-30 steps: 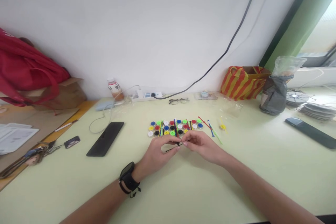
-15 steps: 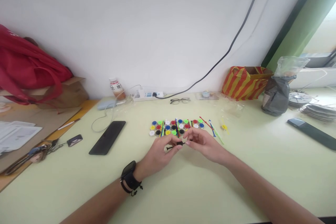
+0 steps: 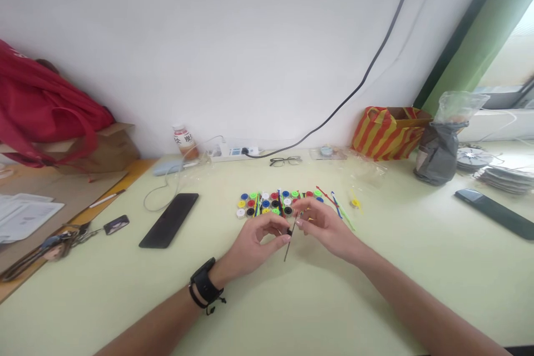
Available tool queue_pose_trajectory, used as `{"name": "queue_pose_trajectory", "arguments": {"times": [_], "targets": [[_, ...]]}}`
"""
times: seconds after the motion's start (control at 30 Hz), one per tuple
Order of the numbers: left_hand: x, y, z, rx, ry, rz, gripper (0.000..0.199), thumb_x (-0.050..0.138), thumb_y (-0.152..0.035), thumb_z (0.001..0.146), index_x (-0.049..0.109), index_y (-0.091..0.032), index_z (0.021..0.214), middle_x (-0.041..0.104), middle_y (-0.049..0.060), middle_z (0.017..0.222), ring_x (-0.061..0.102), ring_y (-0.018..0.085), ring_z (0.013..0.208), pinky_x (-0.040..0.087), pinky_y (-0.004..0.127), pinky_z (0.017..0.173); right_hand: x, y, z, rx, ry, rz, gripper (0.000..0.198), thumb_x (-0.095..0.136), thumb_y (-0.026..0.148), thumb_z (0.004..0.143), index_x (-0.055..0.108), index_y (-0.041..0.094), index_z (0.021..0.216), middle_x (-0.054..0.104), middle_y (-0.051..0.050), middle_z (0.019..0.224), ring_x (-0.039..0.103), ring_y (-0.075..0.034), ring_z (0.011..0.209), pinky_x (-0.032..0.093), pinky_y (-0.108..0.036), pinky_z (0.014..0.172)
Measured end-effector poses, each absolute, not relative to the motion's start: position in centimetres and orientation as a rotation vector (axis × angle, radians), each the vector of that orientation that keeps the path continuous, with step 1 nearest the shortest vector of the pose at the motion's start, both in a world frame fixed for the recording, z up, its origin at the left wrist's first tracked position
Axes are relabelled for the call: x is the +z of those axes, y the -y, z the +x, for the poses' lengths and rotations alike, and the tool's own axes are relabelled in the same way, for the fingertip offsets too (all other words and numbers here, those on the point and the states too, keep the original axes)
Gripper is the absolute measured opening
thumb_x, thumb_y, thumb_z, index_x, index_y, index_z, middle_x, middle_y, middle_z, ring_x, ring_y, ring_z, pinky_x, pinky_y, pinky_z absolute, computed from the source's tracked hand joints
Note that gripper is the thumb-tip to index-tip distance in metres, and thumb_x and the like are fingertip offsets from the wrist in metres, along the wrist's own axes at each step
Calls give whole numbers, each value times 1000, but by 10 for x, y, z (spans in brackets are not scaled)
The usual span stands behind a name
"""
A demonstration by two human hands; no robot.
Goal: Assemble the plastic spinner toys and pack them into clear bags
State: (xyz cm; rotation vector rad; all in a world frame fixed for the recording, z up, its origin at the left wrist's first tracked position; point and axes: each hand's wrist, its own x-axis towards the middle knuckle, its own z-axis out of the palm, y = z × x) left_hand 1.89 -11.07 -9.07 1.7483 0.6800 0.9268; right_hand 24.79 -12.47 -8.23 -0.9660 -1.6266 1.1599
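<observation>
Above the table, in front of the coloured discs, my left hand (image 3: 259,243) pinches a small black piece (image 3: 289,231) between thumb and fingertips. A thin dark stick (image 3: 287,251) stands at a slant beside that piece, its lower end below my left thumb. At the stick's upper part, the thumb and forefinger of my right hand (image 3: 323,225) close on it, the other fingers curled. Whether stick and piece are joined is hard to see. Behind my hands lie rows of small round discs (image 3: 251,203) in several colours, with coloured thin strips (image 3: 280,200) among them.
Right of the discs lie loose strips (image 3: 342,211) and a yellow piece (image 3: 355,203). A black phone (image 3: 169,221) is at left, another dark phone (image 3: 496,213) at far right. Glasses (image 3: 286,161), a power strip (image 3: 233,152), a bottle (image 3: 185,142) and a striped bag (image 3: 384,132) line the wall.
The dark stick has turned from lying nearly level between my hands to a steep slant, its lower end pointing down toward the table. Both hands stay in nearly the same place.
</observation>
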Motion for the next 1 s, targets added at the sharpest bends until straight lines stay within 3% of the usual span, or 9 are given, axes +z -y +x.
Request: {"name": "queue_pose_trajectory", "arguments": {"times": [0.07, 0.2, 0.33, 0.4, 0.47, 0.53, 0.57, 0.77, 1.0], "targets": [[-92, 109, 20, 949, -717, 1666, 22, 79, -29, 90, 71, -18, 107, 72, 7, 102, 69, 19, 94, 58, 33, 90, -83, 126, 249, 928, 1647, -1003, 23, 63, 36, 99, 64, 27, 120, 64, -7, 114, 61, -18, 84, 52, -34, 74], [-93, 106, 19, 959, -759, 1559, 23, 82, -32, 87, 72, -17, 102, 72, 6, 97, 69, 17, 90, 60, 31, 85, -87, 129, 248, 721, 1791, -947, 24, 54, 34, 104, 65, 27, 124, 62, -3, 89, 57, -18, 77, 49, -34, 72], [-91, 105, 19, 991, -762, 1501, 26, 85, -33, 84, 73, -16, 100, 74, 6, 96, 70, 17, 88, 61, 31, 84, -89, 135, 242, 837, 1714, -909, 51, 50, 36, 106, 35, 32, 154, 59, -3, 101, 54, -16, 75, 50, -34, 73], [-89, 105, 20, 1010, -767, 1489, 27, 86, -33, 82, 73, -16, 99, 75, 6, 95, 71, 17, 87, 62, 32, 84, -89, 136, 240, 889, 1676, -942, 39, 50, 41, 106, 46, 30, 143, 58, -4, 107, 54, -16, 75, 50, -34, 74], [-89, 105, 20, 1024, -771, 1488, 27, 86, -33, 81, 74, -16, 99, 75, 6, 95, 71, 17, 87, 62, 31, 84, -88, 136, 240, 960, 1699, -977, 32, 43, 47, 108, 63, 24, 103, 58, -3, 95, 52, -16, 71, 47, -34, 71], [-89, 105, 20, 1031, -777, 1490, 27, 87, -32, 81, 74, -17, 99, 75, 7, 96, 72, 18, 88, 62, 31, 85, -86, 133, 242, 1020, 1734, -1007, 53, 35, 52, 109, 52, 21, 69, 52, -2, 73, 48, -16, 65, 43, -34, 66], [-89, 105, 20, 1033, -778, 1491, 27, 87, -32, 81, 74, -16, 99, 75, 7, 96, 72, 18, 88, 62, 31, 85, -86, 132, 243, 1032, 1741, -1016, 56, 37, 54, 108, 45, 22, 63, 47, 0, 67, 46, -16, 63, 40, -33, 64], [-89, 106, 20, 1028, -737, 1503, 23, 84, -29, 84, 73, -16, 99, 75, 6, 96, 72, 16, 89, 61, 29, 85, -81, 131, 242, 1072, 1747, -981, 27, 62, 50, 99, 59, 24, 99, 60, -1, 84, 54, -17, 73, 44, -31, 66], [-94, 107, 18, 978, -710, 1507, 24, 81, -29, 88, 72, -17, 107, 75, 8, 107, 73, 20, 100, 62, 34, 94, -80, 134, 238, 1067, 1777, -1016, 24, 62, 47, 99, 61, 23, 94, 60, 0, 78, 55, -16, 69, 45, -30, 63]]}}
